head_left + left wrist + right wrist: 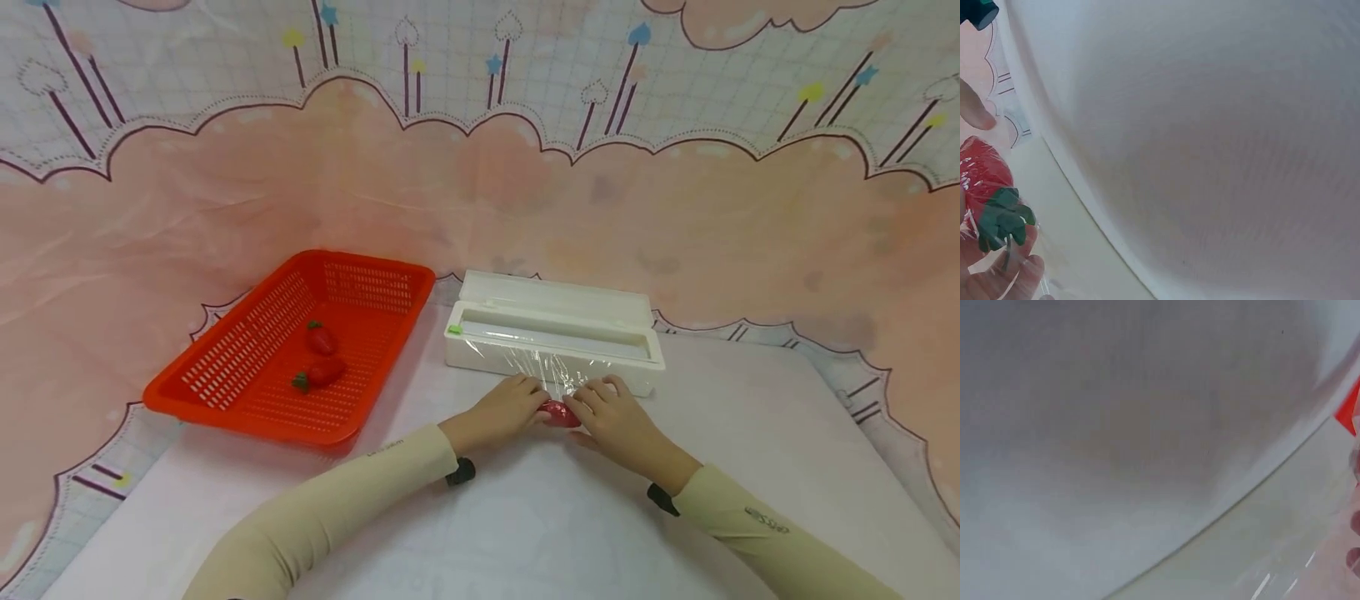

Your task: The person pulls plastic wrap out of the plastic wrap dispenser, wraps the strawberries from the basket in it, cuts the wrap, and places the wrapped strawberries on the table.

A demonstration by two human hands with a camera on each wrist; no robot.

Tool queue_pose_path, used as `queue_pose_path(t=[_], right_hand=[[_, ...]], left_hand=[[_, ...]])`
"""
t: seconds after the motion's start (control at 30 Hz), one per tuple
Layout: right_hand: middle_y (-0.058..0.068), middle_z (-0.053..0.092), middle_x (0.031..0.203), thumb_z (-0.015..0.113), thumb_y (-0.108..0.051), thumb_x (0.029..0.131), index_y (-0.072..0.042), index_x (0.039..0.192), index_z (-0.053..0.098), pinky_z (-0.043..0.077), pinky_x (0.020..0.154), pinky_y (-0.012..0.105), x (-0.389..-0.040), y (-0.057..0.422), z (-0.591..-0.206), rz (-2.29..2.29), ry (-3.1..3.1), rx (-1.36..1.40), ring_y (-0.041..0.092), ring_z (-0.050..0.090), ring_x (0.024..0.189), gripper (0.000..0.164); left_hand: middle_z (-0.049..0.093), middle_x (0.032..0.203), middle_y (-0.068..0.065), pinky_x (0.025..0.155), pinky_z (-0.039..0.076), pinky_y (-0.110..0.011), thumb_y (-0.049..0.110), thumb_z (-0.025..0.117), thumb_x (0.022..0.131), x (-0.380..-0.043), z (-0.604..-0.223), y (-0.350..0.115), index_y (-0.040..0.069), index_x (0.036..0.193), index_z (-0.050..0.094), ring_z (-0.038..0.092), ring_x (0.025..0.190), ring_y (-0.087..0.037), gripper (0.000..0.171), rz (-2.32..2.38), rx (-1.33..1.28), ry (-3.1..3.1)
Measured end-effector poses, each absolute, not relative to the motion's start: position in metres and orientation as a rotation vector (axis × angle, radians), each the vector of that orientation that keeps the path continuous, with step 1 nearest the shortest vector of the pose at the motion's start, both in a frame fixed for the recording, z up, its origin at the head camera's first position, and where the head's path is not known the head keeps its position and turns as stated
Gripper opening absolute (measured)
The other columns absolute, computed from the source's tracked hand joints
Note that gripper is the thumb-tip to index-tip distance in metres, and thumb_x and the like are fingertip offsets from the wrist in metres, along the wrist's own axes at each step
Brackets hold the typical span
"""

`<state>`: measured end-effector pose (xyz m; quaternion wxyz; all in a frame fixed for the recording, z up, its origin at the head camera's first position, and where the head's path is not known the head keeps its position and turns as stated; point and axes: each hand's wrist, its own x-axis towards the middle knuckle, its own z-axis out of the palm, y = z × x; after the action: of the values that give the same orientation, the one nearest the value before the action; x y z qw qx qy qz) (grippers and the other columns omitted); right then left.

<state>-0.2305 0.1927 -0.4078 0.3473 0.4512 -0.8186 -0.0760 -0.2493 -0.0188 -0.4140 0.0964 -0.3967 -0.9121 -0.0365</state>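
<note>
Both hands meet at a red strawberry (560, 414) in front of the white cling film box. My left hand (504, 411) grips its left end, while my right hand (617, 419) curls its fingers over the right end. Clear cling film (551, 372) runs from the box down to the strawberry. In the left wrist view the strawberry (986, 169) lies under shiny film, its green leaves showing beside fingertips (1024, 275). Only a few fingertips (1355, 559) appear at the edge of the right wrist view.
The cling film box (480, 353) stands behind the hands, its lid (555, 298) raised and a roll inside. At left, a red plastic basket (247, 421) holds two more strawberries (320, 338). A white cloth covers the table (525, 533); a patterned curtain (480, 200) hangs behind.
</note>
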Motion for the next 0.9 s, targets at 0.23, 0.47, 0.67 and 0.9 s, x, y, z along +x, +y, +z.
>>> queue_pose_path(t=[0.23, 0.47, 0.67, 0.9], right_hand=[[0.003, 0.069, 0.091, 0.082, -0.026, 0.067, -0.008, 0.099, 0.066, 0.044, 0.082, 0.041, -0.229, 0.188, -0.409, -0.03, -2.354, 1.107, 0.022, 0.06, 0.09, 0.04], [0.003, 0.069, 0.093, 0.077, -0.023, 0.074, -0.006, 0.101, 0.067, 0.043, 0.083, 0.041, -0.228, 0.187, -0.407, 0.103, -2.504, 1.04, 0.02, 0.057, 0.091, 0.033], [0.005, 0.067, 0.095, 0.075, -0.02, 0.077, -0.005, 0.105, 0.066, 0.042, 0.083, 0.04, -0.229, 0.19, -0.406, 0.227, -2.553, 0.992, 0.022, 0.056, 0.094, 0.033], [0.006, 0.066, 0.094, 0.071, -0.022, 0.08, -0.003, 0.105, 0.066, 0.04, 0.084, 0.041, -0.229, 0.19, -0.405, 0.363, -2.588, 1.0, 0.021, 0.056, 0.094, 0.031]], left_hand=[[0.06, 0.109, -0.003, 0.095, 0.041, -0.03, 0.036, 0.046, 0.097, -0.248, -0.412, -0.02, 0.012, 0.111, 0.062, 0.052, 0.104, -0.017, 0.032, -0.106, -1.15, -2.721], [0.058, 0.113, -0.001, 0.102, 0.037, -0.035, 0.052, 0.054, 0.088, -0.242, -0.407, -0.021, 0.015, 0.12, 0.057, 0.051, 0.111, -0.018, 0.049, 0.066, -1.033, -2.522], [0.064, 0.102, 0.002, 0.101, 0.042, -0.037, 0.048, 0.07, 0.076, -0.236, -0.401, -0.014, 0.015, 0.109, 0.061, 0.059, 0.102, -0.016, 0.047, 0.277, -1.074, -2.165], [0.067, 0.097, 0.004, 0.098, 0.043, -0.034, 0.04, 0.068, 0.079, -0.24, -0.408, -0.008, 0.016, 0.103, 0.065, 0.06, 0.098, -0.015, 0.034, 0.335, -1.03, -2.138]])
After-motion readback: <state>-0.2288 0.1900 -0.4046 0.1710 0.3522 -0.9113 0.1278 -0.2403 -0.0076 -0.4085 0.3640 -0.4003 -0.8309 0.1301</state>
